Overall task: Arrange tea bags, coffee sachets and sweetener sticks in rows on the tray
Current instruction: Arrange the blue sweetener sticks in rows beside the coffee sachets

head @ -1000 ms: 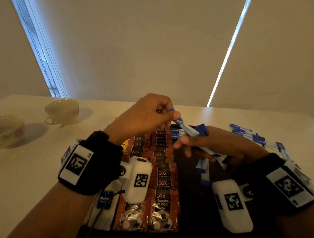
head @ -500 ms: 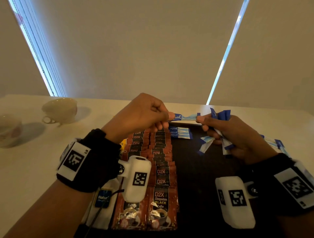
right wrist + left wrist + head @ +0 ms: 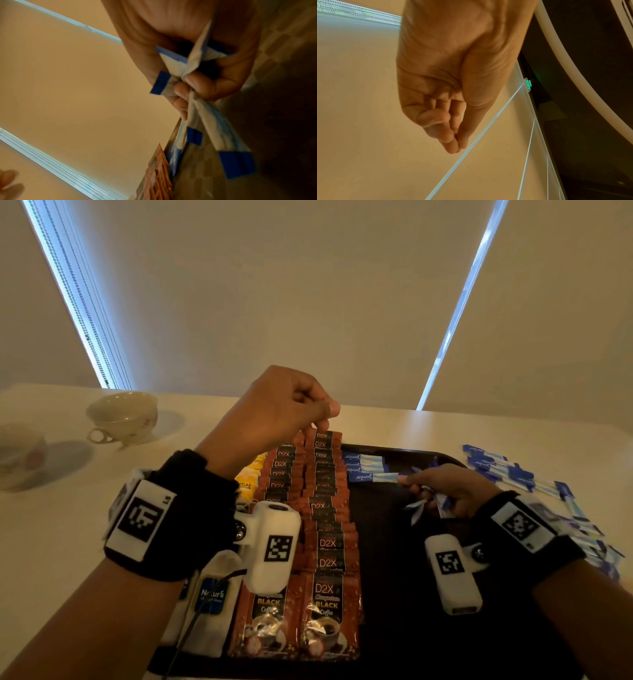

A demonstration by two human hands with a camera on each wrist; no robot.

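tray [image 3: 394,628]: 2 coffee rows, 4 sticks [image 3: 364,467] | left grip [image 3: 274,409] curled, empty | right grip [image 3: 448,487] clutching sticks

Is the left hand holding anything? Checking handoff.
No: in the left wrist view the left hand has its fingers curled together around nothing.

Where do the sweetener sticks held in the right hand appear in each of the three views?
Head: sweetener sticks at right of centre, under the right hand.
Left wrist: not in it.
Right wrist: centre to lower right, gripped by curled fingers.
Shared landmark: the coffee sachets.
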